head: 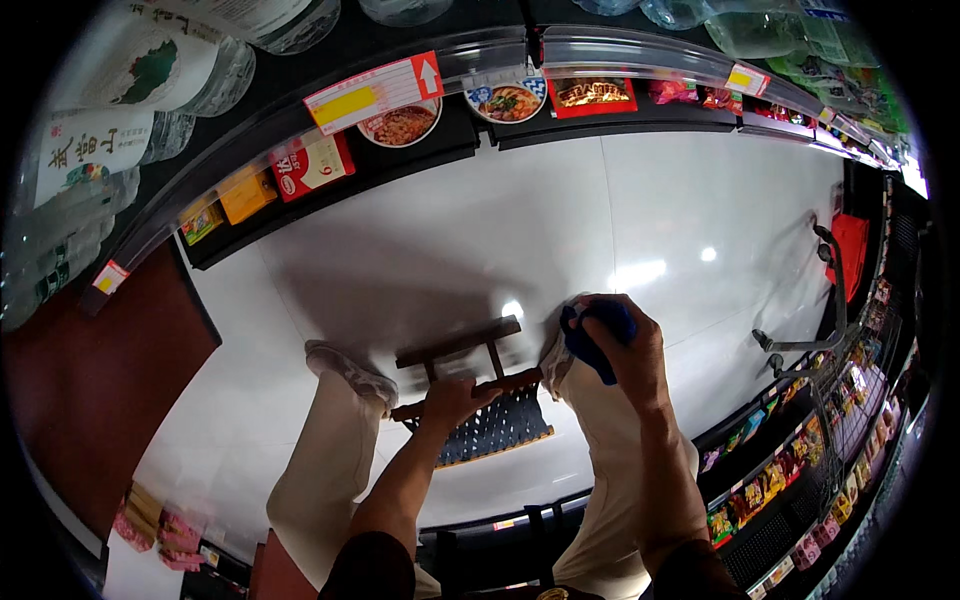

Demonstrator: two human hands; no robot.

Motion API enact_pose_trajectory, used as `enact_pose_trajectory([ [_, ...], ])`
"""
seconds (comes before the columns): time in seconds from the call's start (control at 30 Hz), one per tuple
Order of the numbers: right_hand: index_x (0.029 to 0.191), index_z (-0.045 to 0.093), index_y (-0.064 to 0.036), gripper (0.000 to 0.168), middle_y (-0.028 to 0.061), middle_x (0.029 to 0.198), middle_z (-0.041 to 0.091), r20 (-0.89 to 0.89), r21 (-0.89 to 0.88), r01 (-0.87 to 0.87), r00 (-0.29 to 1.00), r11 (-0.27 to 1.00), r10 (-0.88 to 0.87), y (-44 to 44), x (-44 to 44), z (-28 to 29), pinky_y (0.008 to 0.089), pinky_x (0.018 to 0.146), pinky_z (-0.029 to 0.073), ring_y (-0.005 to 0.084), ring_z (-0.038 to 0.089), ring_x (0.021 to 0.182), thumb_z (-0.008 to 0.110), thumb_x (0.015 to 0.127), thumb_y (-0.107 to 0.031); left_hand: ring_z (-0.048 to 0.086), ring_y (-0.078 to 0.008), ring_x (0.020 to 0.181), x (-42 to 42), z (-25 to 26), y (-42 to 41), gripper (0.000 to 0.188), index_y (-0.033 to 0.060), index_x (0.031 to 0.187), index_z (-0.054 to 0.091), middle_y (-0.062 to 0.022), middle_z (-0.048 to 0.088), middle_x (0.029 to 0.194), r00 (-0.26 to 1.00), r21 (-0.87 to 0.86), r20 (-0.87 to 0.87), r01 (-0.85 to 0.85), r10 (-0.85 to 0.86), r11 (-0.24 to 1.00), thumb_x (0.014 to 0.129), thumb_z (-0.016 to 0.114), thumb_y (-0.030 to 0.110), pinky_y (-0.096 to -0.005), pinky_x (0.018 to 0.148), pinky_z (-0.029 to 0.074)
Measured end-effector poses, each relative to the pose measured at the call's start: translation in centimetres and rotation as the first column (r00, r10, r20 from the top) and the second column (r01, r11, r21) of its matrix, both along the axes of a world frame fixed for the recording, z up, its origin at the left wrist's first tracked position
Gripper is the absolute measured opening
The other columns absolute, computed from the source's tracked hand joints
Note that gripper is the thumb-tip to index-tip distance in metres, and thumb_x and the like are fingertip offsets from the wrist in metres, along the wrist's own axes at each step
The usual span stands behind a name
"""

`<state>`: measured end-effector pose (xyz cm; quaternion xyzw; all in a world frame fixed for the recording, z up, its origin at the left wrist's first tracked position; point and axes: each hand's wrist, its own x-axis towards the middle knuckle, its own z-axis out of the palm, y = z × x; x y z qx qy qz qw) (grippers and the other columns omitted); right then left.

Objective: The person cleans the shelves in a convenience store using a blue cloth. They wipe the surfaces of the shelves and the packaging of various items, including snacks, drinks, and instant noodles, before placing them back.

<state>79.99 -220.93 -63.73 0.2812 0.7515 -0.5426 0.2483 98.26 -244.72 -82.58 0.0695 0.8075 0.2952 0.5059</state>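
My left hand (448, 403) is closed around the upper wooden rail of a small folding stool (491, 431) with a dark woven seat. The stool is between my two shoes, and its dark wooden legs and crossbar point away from me. Bunched in my right hand (628, 346) is a dark blue cloth (606, 322), held above my right shoe (555, 364). The two hands are apart. My left shoe (352, 375) rests on the pale floor to the left of the stool.
Ahead, a shop shelf (337, 169) holds bowl noodles and packets, with large water bottles (161, 67) above. At the right stand a wire shopping cart (844, 300), a red object (849, 251) and snack shelves (780, 480). Pink packages (178, 536) are at the lower left.
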Motion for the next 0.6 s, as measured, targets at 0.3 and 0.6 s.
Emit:
enact_pose_trajectory([
  [0.3, 0.115, 0.067, -0.003, 0.023, 0.0076, 0.095, 0.073, -0.076, -0.057, 0.006, 0.997, 0.998, -0.011, 0.8, -4.7, 1.2, 0.0274, 0.083, 0.058, 0.0127, 0.070, 0.090, 0.068, 0.092, -0.004, 0.069, -0.0341, 0.065, -0.7, 0.3, -0.2, 0.067, 0.0042, 0.076, 0.066, -0.0138, 0.067, 0.067, 0.987, 0.064, -0.157, 0.026, -0.016, 0.998, 0.083, 0.062, 0.070, -0.0472, 0.063, 0.055],
  [0.6, 0.115, 0.068, -0.005, 0.028, 0.0126, 0.098, 0.073, -0.253, 0.093, -0.501, 0.824, 0.860, 0.507, 0.5, -11.7, 0.7, 0.0326, 0.083, 0.057, 0.0211, 0.071, 0.089, 0.073, 0.090, -0.017, 0.070, -0.0356, 0.077, 0.9, -0.4, -0.3, 0.067, 0.0048, 0.093, 0.069, -0.0169, 0.070, 0.077, 0.991, 0.026, -0.008, 0.136, -0.135, 0.990, 0.088, 0.051, 0.069, -0.0485, 0.072, 0.055],
])
